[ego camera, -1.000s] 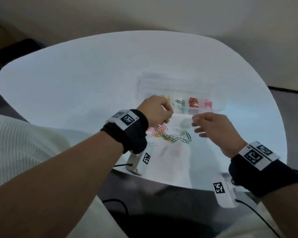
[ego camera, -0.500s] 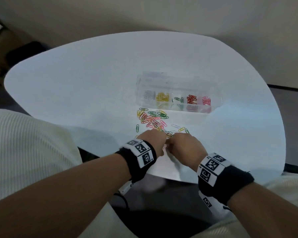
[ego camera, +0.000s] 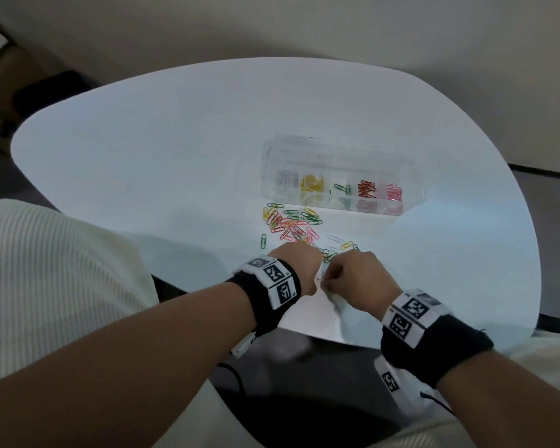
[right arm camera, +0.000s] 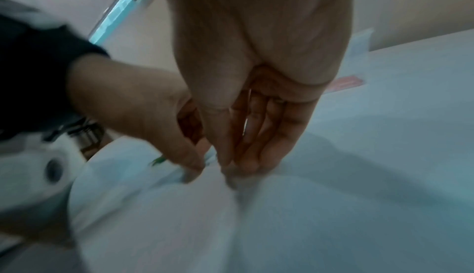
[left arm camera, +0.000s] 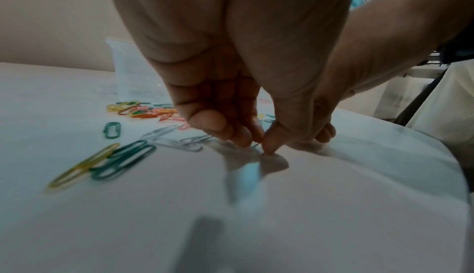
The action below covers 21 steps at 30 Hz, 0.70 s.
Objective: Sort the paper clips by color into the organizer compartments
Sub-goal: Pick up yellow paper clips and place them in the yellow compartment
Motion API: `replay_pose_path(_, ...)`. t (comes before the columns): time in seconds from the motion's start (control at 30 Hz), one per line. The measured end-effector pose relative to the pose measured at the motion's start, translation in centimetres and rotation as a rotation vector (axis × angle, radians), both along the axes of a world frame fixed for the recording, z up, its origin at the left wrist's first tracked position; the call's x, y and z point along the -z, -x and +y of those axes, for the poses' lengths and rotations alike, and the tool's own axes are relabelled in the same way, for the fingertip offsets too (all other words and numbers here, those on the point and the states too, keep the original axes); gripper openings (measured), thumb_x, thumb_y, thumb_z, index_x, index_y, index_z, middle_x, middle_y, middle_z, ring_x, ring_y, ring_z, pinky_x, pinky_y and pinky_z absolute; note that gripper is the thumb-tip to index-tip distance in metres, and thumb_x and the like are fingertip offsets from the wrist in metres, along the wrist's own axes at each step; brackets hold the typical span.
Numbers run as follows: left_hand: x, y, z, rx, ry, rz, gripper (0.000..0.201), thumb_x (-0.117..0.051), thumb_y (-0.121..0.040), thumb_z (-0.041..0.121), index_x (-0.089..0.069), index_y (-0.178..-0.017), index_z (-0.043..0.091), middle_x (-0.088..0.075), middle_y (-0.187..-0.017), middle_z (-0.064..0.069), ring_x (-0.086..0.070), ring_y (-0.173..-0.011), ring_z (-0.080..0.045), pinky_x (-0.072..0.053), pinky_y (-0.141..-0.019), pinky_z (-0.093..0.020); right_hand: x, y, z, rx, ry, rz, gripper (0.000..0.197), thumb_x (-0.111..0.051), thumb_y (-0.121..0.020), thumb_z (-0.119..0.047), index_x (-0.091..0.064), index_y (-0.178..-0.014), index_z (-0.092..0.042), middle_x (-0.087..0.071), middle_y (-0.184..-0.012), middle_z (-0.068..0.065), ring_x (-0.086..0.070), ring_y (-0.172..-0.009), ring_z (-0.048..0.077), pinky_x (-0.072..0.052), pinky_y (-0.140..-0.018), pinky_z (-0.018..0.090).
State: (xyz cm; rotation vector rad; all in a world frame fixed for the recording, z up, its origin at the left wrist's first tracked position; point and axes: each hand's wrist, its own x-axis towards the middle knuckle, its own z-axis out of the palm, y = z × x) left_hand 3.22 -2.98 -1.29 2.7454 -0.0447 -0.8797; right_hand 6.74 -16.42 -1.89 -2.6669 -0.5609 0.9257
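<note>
The big white table [ego camera: 175, 140] holds everything. Far from the person sits the clear organizer [ego camera: 414, 189], with silver, yellow, green, red and pink clips already in their own compartments. Between it and the hands lies the loose pile of paper clips [ego camera: 291, 223], many colors mixed up. Near the table's front edge both hands meet, fingertips down on the top.

The left hand [ego camera: 299, 270] has its thumb and first finger pressed together on a thin bit of wire [left arm camera: 256, 145], maybe a clip. It is too small to tell the color. The right hand [ego camera: 356, 276] has its fingers pointing down at the table right beside the left. I cannot tell if it holds anything.

What could go wrong? The clip is tiny and flat, so it may slip out when lifted. It sits close to the edge, so a slip could send it to the floor. Two clips may be hooked together and both land in one compartment.
</note>
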Motion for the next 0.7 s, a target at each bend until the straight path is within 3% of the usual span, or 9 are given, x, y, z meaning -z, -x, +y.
replay_pose_path(0.07,0.0,-0.2,-0.2,0.019,0.016,-0.018,0.033,-0.066,-0.083,0.022,-0.039,-0.067,0.012,-0.039,-0.065,0.000,-0.048,-0.070,-0.023,-0.038,-0.060,-0.029,-0.2,-0.8,-0.7,0.042,-0.064,0.091,0.006,-0.077,-0.077,-0.017,-0.072,-0.075,-0.020,-0.070,-0.074,-0.006,-0.063,-0.069,0.009,-0.046,-0.057,0.014)
replay_pose_path(0.13,0.2,-0.3,-0.5,0.041,0.023,-0.023,0.036,-0.065,-0.084,0.021,-0.037,-0.064,0.012,-0.042,-0.067,-0.002,-0.049,-0.071,-0.024,-0.037,-0.059,-0.030,-0.6,-1.4,-1.2,0.084,-0.118,0.169,0.007,-0.079,-0.076,-0.013,-0.073,-0.075,-0.016,-0.072,-0.069,-0.001,-0.065,-0.061,0.008,-0.051,-0.060,0.016)
replay_pose_path(0.27,0.4,-0.4,-0.7,0.048,0.056,-0.019,0.020,-0.064,-0.083,0.020,-0.047,-0.080,0.011,-0.052,-0.082,-0.007,-0.055,-0.080,-0.026,-0.040,-0.062,-0.031,-0.7,-1.9,-1.6,0.076,-0.109,0.200,0.013,-0.070,-0.081,-0.004,-0.075,-0.082,-0.017,-0.073,-0.071,0.001,-0.061,-0.056,0.007,-0.052,-0.065,0.022)
replay_pose_path(0.4,0.4,-0.9,0.6,0.016,0.100,-0.058,0.019,-0.061,-0.084,0.014,-0.056,-0.102,0.012,-0.060,-0.107,-0.008,-0.057,-0.101,-0.027,-0.045,-0.076,-0.032,-1.1,-2.5,-1.6,0.041,-0.073,0.197,0.024,-0.061,-0.085,-0.004,-0.078,-0.086,-0.021,-0.064,-0.058,-0.015,-0.057,-0.053,0.002,-0.045,-0.058,0.015)
replay_pose_path(0.5,0.0,-1.7,2.4,-0.052,0.099,-0.085,0.024,-0.059,-0.082,0.008,-0.057,-0.105,0.016,-0.059,-0.112,-0.005,-0.055,-0.106,-0.025,-0.044,-0.080,-0.031,-2.0,-3.2,-1.6,0.272,-0.217,0.261,0.019,-0.058,-0.085,-0.004,-0.072,-0.074,-0.009,-0.059,-0.046,-0.009,-0.052,-0.047,0.010,-0.044,-0.052,0.016)
replay_pose_path(0.57,-0.2,-2.0,3.5,-0.086,0.070,-0.057,0.023,-0.062,-0.082,0.009,-0.060,-0.104,0.016,-0.063,-0.111,-0.004,-0.057,-0.105,-0.024,-0.044,-0.080,-0.029,-2.3,-3.6,-1.8,0.553,-0.437,0.385,0.021,-0.050,-0.083,0.001,-0.060,-0.066,-0.001,-0.053,-0.055,0.008,-0.047,-0.049,0.019,-0.043,-0.053,0.025)
replay_pose_path(0.7,-0.2,-2.1,4.7,-0.169,0.042,-0.044,0.020,-0.064,-0.081,0.011,-0.065,-0.099,0.019,-0.065,-0.111,-0.002,-0.060,-0.103,-0.023,-0.044,-0.076,-0.026,-2.3,-4.1,-2.3,0.853,-0.797,0.753,0.024,-0.033,-0.081,-0.003,-0.045,-0.060,-0.007,-0.045,-0.064,0.012,-0.041,-0.055,0.024,-0.040,-0.053,0.030)
